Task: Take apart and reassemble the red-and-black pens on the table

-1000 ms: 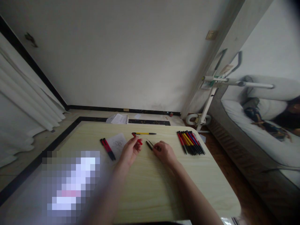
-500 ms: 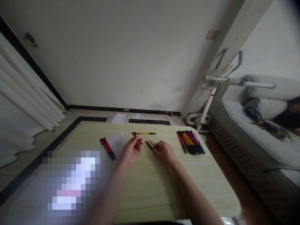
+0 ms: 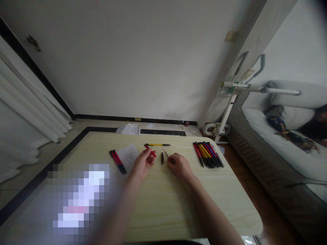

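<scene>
My left hand is closed around a red pen barrel, pinched between thumb and fingers. Between my hands a short black pen part lies on the table, touching neither. A thin pen refill sticks out of the closed fingertips of my right hand, its tip pointing away from me. Just beyond my hands lies a yellow pen with black ends.
Two red pens with dark ends lie on the left beside a sheet of paper. On the right is a row of several coloured pens. A blurred bright patch covers the table's left front. A person is on the sofa.
The black pen part, slanted and near the right fingertips before, now lies apart from them, pointing straight away from me. My right hand has shifted slightly right with the refill.
</scene>
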A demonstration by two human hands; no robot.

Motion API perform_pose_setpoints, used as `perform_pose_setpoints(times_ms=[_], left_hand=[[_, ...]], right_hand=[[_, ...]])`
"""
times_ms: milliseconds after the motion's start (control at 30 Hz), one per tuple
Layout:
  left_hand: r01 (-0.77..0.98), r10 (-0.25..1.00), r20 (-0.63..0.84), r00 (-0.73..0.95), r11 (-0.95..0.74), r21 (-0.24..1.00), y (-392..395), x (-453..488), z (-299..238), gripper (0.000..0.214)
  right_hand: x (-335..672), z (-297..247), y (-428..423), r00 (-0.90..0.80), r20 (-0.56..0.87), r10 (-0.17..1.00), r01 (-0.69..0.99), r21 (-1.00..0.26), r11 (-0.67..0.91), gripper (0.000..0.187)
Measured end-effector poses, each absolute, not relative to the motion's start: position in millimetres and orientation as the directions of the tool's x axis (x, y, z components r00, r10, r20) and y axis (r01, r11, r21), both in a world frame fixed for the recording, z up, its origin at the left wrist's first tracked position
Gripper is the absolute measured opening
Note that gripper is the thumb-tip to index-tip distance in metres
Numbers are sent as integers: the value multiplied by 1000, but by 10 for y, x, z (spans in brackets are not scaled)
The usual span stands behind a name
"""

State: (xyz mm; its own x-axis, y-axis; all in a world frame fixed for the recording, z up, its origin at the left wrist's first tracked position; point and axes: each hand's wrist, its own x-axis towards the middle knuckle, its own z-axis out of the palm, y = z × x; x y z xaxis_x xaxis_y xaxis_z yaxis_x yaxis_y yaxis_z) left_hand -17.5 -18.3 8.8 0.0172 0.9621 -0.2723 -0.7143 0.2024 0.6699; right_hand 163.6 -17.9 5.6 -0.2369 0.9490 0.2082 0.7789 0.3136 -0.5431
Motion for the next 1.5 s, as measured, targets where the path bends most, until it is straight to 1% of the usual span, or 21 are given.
perform_pose_setpoints(times_ms=[300, 467, 700, 900, 1033, 1200, 1333, 1500], left_hand=[[-718, 955, -296, 8, 212, 663, -182, -177, 95, 17], [-723, 958, -287, 5, 201, 661, -181, -173, 91, 18], [-728, 960, -278, 19, 204, 654, -183, -173, 83, 16], [-736, 966, -255, 36, 199, 648, -180, -175, 71, 17], [-721, 965, -260, 32, 202, 662, -185, -173, 76, 17], [-681, 967, -251, 51, 217, 700, -201, -149, 77, 18], [-661, 968, -239, 78, 229, 715, -220, -106, 91, 17], [-642, 974, -197, 114, 223, 734, -247, -50, 123, 15]], right_hand=[[1641, 67, -183, -249, 195, 949, 766, -560, 316, 14], [1637, 80, -189, -250, 172, 953, 768, -564, 303, 13], [1639, 45, -180, -251, 216, 943, 766, -552, 330, 12], [1623, 71, -188, -244, 254, 936, 738, -577, 349, 12], [1597, 81, -194, -225, 290, 930, 680, -636, 363, 13], [1519, 81, -239, -152, 363, 919, 541, -748, 384, 16], [1460, 120, -294, -129, 424, 897, 481, -764, 430, 14], [1451, 162, -316, -121, 452, 884, 475, -755, 451, 11]])
